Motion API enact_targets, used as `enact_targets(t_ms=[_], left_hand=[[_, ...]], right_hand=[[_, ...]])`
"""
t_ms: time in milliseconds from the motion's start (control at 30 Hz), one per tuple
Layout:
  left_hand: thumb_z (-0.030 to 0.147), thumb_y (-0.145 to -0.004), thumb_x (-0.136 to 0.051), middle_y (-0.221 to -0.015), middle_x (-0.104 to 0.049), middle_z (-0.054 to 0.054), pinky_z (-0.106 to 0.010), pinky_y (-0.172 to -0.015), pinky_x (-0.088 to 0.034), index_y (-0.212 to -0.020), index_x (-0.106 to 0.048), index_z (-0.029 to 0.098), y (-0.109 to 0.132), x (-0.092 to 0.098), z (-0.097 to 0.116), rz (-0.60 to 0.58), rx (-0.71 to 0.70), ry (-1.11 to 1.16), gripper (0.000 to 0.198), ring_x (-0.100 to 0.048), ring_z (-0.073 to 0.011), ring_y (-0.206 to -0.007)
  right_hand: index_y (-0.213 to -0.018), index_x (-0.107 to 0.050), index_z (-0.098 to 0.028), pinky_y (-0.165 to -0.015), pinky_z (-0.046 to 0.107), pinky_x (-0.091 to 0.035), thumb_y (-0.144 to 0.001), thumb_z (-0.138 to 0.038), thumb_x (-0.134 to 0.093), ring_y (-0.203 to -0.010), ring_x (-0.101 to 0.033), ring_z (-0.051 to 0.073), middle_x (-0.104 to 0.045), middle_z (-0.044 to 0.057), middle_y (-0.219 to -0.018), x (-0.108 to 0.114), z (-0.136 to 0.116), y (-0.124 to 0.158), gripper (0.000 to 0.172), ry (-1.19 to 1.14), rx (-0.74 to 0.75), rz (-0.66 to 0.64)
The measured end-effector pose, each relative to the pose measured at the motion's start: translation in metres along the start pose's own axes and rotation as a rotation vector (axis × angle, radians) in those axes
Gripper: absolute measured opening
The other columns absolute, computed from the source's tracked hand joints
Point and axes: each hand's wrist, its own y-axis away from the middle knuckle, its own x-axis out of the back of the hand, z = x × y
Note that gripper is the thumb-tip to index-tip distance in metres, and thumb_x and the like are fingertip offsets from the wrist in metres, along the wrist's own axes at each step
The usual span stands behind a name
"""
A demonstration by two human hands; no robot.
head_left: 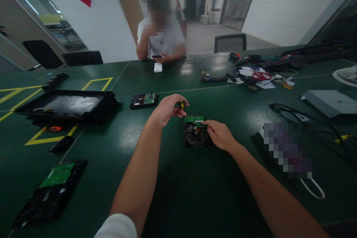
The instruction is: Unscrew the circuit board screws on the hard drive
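A black hard drive [196, 138] lies on the green tabletop in front of me, its green circuit board [194, 119] facing up at the far end. My left hand [170, 109] is curled just above the board's far left corner. Its fingers close round a small yellow-and-black tool [182, 105], mostly hidden, perhaps a screwdriver. From the right, my right hand [221, 134] grips the drive's edge beside the board, thumb and forefinger together. A second hard drive [143, 100] rests beyond my left forearm, and a larger one [52, 191] lies at the near left.
Black trays [69, 106] are stacked at left. Across the table, a seated person [161, 41] holds a phone. Tools and cables [256, 72] lie at the far right, near a grey metal box [330, 102]. Closer on the right is a blurred-out object [290, 152] with a white loop.
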Motion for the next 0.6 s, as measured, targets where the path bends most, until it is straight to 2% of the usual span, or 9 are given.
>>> enact_targets(t_ms=[267,400,467,600], left_hand=[[0.037,-0.085,-0.059,-0.103,-0.070,-0.010,-0.022,-0.046,-0.044,-0.097,-0.073,0.016,0.0013,-0.0010,0.0004,-0.006,-0.024,-0.036,0.028,-0.063,-0.0108,-0.058],[0.038,-0.085,-0.059,-0.103,-0.073,-0.011,-0.024,-0.047,-0.047,-0.102,-0.069,0.017,0.0009,-0.0015,-0.0002,0.001,-0.002,-0.018,0.029,-0.064,-0.0126,-0.057],[0.038,-0.085,-0.059,-0.101,-0.074,-0.012,-0.025,-0.049,-0.049,-0.103,-0.066,0.017,0.0001,-0.0016,-0.0010,0.012,0.008,0.000,0.028,-0.065,-0.0136,-0.057],[0.038,-0.086,-0.059,-0.099,-0.074,-0.012,-0.026,-0.051,-0.051,-0.098,-0.063,0.017,-0.0009,-0.0021,-0.0019,0.008,-0.002,0.023,0.025,-0.067,-0.0144,-0.058]], right_hand=[[-0.125,-0.066,-0.023,-0.078,0.032,-0.047,-0.105,-0.041,-0.042,-0.087,-0.066,0.021,-0.073,0.006,-0.107,0.0020,-0.0045,-0.0004,0.036,-0.009,-0.027,0.107],[-0.098,-0.072,-0.021,-0.074,0.032,-0.045,-0.107,-0.048,-0.034,-0.083,-0.066,0.021,-0.073,0.006,-0.090,0.0052,-0.0024,-0.0011,0.047,0.016,-0.076,0.181],[-0.090,-0.072,-0.021,-0.071,0.032,-0.044,-0.107,-0.050,-0.033,-0.078,-0.066,0.021,-0.071,0.006,-0.081,0.0051,-0.0004,-0.0015,0.051,0.028,-0.114,0.203],[-0.103,-0.074,-0.020,-0.074,0.033,-0.047,-0.107,-0.046,-0.031,-0.079,-0.067,0.021,-0.071,0.006,-0.083,0.0033,0.0021,-0.0014,0.051,-0.049,-0.135,0.234]])
